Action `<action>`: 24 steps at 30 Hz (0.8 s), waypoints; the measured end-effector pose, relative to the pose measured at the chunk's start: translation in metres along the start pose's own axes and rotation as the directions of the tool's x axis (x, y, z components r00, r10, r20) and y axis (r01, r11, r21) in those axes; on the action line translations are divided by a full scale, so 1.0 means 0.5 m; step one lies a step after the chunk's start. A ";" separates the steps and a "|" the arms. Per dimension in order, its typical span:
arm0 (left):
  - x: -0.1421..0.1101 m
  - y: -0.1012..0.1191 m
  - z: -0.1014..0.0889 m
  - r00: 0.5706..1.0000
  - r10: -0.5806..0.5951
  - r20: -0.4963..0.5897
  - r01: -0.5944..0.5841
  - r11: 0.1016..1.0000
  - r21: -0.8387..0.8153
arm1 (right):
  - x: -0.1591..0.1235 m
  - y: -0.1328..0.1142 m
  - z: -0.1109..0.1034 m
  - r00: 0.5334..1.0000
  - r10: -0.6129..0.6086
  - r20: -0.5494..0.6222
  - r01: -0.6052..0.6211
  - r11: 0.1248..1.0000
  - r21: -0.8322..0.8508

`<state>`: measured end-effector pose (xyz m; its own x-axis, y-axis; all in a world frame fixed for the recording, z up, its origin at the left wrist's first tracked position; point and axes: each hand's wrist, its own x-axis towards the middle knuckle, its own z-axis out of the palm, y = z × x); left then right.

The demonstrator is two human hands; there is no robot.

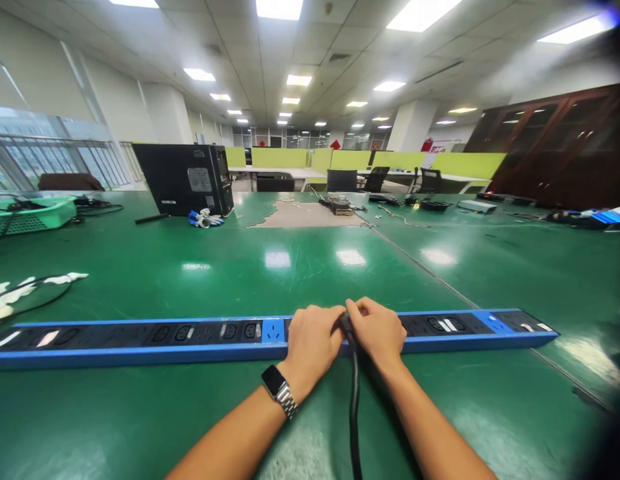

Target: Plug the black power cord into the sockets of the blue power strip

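Note:
A long blue and black power strip (140, 350) lies across the green table, with rows of black sockets and a few blue ones. Over its middle, my left hand (313, 340) and my right hand (377, 330) meet, fingers closed around the black plug (346, 323) of a thick power cord (355, 407). The cord runs from the plug down towards me between my forearms. My fingers cover most of the plug, so how far it sits in a socket cannot be seen. A watch is on my left wrist.
On the green table (230, 280) stand a black computer case (183, 179) and a green basket (40, 215) at the far left. Blue-white gloves (206, 218) lie by the case. A white cloth and thin cable (27, 291) lie at left. Several devices and cables (433, 205) lie along the back.

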<state>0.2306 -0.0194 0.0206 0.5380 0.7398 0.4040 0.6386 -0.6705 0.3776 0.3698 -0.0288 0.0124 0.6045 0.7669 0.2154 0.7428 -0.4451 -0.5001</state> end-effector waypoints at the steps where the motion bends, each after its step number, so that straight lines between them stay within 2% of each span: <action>1: -0.001 0.000 -0.001 0.999 0.038 0.019 -0.038 0.999 0.022 | 0.000 0.000 0.000 1.000 0.004 0.000 -0.004 1.000 0.004; 4: -0.013 -0.003 0.001 0.995 0.092 0.028 -0.093 0.995 0.037 | 0.002 0.001 0.000 1.000 0.027 0.002 -0.027 0.999 0.028; 8: -0.019 0.001 0.019 0.995 0.094 -0.020 -0.094 0.996 0.010 | 0.003 0.001 0.003 0.999 0.037 -0.001 -0.037 0.998 0.046; 10: -0.011 0.004 0.024 0.994 0.043 -0.099 -0.047 0.998 -0.031 | 0.002 0.002 0.004 1.000 0.030 -0.002 -0.030 0.999 0.033; 12: -0.002 -0.007 0.014 0.962 -0.050 -0.267 0.026 0.995 -0.093 | 0.001 0.004 0.005 1.000 0.020 -0.005 -0.020 1.000 0.015; 15: -0.018 -0.069 -0.045 0.843 -0.132 -0.522 0.073 0.988 -0.134 | 0.001 0.006 0.005 1.000 0.012 -0.007 -0.012 1.000 0.006; 17: -0.064 -0.139 -0.103 0.801 -0.156 -0.578 0.130 0.988 -0.086 | 0.002 0.006 0.004 1.000 0.020 0.005 -0.020 1.000 0.010; 19: -0.128 -0.212 -0.158 0.817 -0.169 -0.551 0.191 0.981 -0.017 | 0.003 0.004 0.004 0.999 0.028 0.018 -0.028 1.000 0.011; 21: -0.189 -0.272 -0.195 0.849 -0.192 -0.493 0.255 0.965 0.064 | 0.004 0.002 0.003 0.999 0.023 0.024 -0.023 1.000 0.007; 22: -0.212 -0.294 -0.206 0.860 -0.203 -0.468 0.276 0.956 0.094 | 0.004 0.002 0.003 0.999 0.021 0.026 -0.021 1.000 0.002; 24: -0.238 -0.318 -0.214 0.902 -0.180 -0.392 0.244 0.962 0.119 | 0.004 0.001 0.002 0.999 0.022 0.035 -0.022 1.000 -0.007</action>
<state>0.0059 -0.0067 0.0017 0.1545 0.7663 0.6236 0.8114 -0.4586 0.3624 0.3711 -0.0270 0.0117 0.6103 0.7726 0.1751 0.7315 -0.4648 -0.4988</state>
